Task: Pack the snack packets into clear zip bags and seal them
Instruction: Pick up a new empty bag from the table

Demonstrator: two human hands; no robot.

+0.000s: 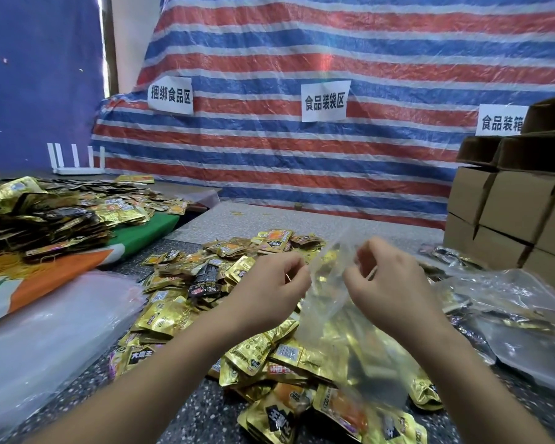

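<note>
The two bare forearms were nearest the camera, reaching forward over a heap of golden snack packets [186, 315] on the speckled table [186, 418]. The left hand [269, 290] and the right hand [388, 283] each pinched the top edge of one clear zip bag [330, 318], held up between them with its mouth at the fingers. The bag hung below the hands and looked empty, so I judge it was only being opened; the filling and sealing were not yet done. Just right of the right hand lay some filled clear bags [510, 315], so part of the work seemed finished, but most packets were loose. Left of the left hand was a stack of unused clear bags [45, 331]. Far behind the hands hung a striped tarpaulin [302, 59] with paper signs, and brown cardboard boxes [507, 213] stood beyond the right hand
</note>
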